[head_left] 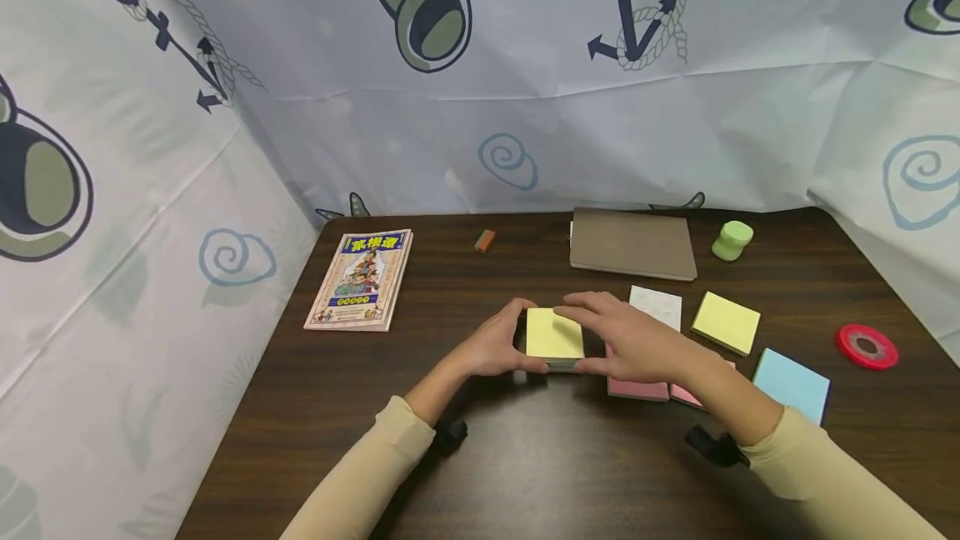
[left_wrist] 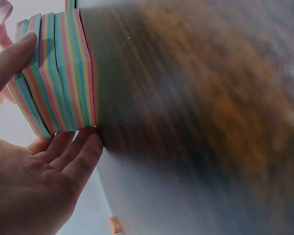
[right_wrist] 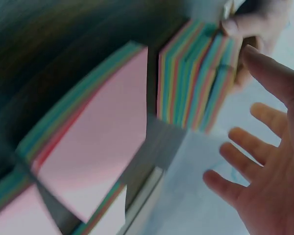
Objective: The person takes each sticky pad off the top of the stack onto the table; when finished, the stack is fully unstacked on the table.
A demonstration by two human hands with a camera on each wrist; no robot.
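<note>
Several sticky-note pads form a stack (head_left: 553, 333) in the middle of the table, yellow on top, with rainbow-striped edges in the wrist views. My left hand (head_left: 495, 344) grips its left side, thumb on the near face and fingers along the side, as the left wrist view shows. At the right is my right hand (head_left: 633, 344), its fingers spread; in the right wrist view its thumb is close to the top pad, and whether it touches cannot be told. Partly under my right hand and forearm lie a pink pad (head_left: 637, 391) and a second pink pad (head_left: 684, 396).
Further right lie a white pad (head_left: 657, 303), a yellow pad (head_left: 726, 323), a blue pad (head_left: 792, 384) and a red ring (head_left: 843, 348). Behind are a grey-brown notebook (head_left: 633, 245), a green waisted object (head_left: 732, 240) and a small orange-green block (head_left: 485, 241). A book (head_left: 362, 282) lies left.
</note>
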